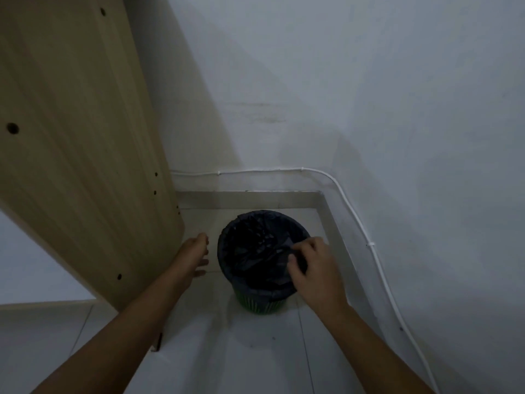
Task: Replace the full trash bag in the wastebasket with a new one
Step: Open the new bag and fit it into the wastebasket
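A small green wastebasket (260, 304) stands on the floor in the room's corner. A black trash bag (255, 245) lines it, its edge folded over the rim. My right hand (312, 268) is at the basket's right rim and pinches a gathered fold of the black bag between thumb and fingers. Just left of the basket, my left hand (196, 255) hovers with its fingers relaxed, holding nothing and touching nothing. The inside of the bag is too dark to make out.
A tall light wooden panel (79, 137) with drilled holes stands close on the left, its lower edge near my left arm. White walls meet behind the basket, with a white cable (377, 260) clipped along the right wall. The floor (227, 351) is pale tile.
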